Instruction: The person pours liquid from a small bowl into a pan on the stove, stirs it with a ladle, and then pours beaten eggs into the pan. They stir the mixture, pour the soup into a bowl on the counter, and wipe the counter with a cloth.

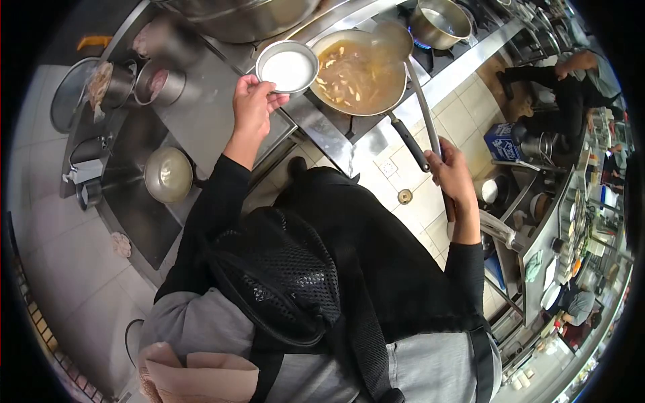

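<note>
Beside the frying pan, my left hand (254,107) grips the rim of a small metal bowl (287,66) with white liquid inside. My right hand (451,171) is wrapped round the long handle of a ladle (393,41). The ladle's round head is over the far right rim of the pan and looks blurred. The frying pan (398,104) sits on the stove, with brown liquid and pale sliced pieces in it. Its black handle (408,142) points toward me, just left of the ladle's handle, and neither hand holds it.
A metal pot (440,27) stands over a blue flame at the back right. A large pot (235,20) is behind the bowl. To the left are metal containers (161,84) with food and a shallow pan (168,175). Other people (579,87) are at the right.
</note>
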Demonstrator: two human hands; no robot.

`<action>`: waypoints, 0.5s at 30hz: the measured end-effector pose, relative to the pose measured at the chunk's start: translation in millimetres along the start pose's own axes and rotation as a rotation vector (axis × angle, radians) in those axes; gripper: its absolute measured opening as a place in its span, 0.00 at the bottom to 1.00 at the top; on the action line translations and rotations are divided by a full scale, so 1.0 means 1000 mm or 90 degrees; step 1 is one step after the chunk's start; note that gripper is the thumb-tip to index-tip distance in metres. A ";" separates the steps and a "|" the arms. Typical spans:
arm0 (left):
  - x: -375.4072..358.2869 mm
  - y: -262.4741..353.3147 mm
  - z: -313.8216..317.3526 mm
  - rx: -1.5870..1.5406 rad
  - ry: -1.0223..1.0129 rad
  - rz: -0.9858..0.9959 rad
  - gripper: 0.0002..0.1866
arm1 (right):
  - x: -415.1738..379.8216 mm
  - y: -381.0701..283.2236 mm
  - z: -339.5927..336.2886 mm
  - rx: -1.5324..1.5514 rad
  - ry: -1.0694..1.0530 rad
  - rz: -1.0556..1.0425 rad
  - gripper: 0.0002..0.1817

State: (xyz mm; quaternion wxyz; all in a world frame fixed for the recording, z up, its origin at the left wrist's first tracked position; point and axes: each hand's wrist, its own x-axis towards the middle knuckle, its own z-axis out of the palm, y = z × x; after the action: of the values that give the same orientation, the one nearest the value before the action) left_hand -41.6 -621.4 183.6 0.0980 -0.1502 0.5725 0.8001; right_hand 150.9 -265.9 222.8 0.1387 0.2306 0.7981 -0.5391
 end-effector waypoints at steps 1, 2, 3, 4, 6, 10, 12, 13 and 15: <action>0.002 0.001 0.002 -0.001 -0.002 0.005 0.18 | 0.009 0.006 0.002 0.000 -0.001 0.001 0.16; 0.006 0.001 0.005 -0.003 -0.005 0.011 0.17 | 0.019 0.016 0.007 -0.078 0.045 -0.078 0.17; 0.011 0.001 0.009 -0.005 -0.005 0.014 0.17 | 0.028 0.023 0.010 -0.157 0.090 -0.158 0.19; 0.008 0.004 0.006 0.000 -0.007 0.021 0.18 | 0.021 0.007 0.017 -0.218 0.090 -0.143 0.20; 0.015 0.001 0.009 0.007 -0.001 0.024 0.18 | 0.038 0.022 0.030 -0.229 0.092 -0.166 0.20; 0.032 -0.001 0.026 0.003 -0.032 0.057 0.17 | 0.050 0.050 0.064 -0.007 -0.064 -0.065 0.13; 0.042 0.001 0.032 0.012 -0.051 0.057 0.18 | 0.040 0.048 0.075 0.240 -0.174 0.063 0.06; 0.046 0.001 0.037 0.048 -0.051 0.054 0.17 | 0.035 0.050 0.075 0.402 -0.198 0.111 0.06; 0.056 -0.001 0.049 0.085 -0.067 0.050 0.17 | 0.012 0.027 0.067 0.527 -0.197 0.177 0.05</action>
State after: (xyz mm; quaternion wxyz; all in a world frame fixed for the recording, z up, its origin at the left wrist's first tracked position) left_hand -99.7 -575.5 178.0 0.1063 -0.0785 0.6237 0.7704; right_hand 152.5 -317.0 170.3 0.2234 0.2886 0.4472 -0.8166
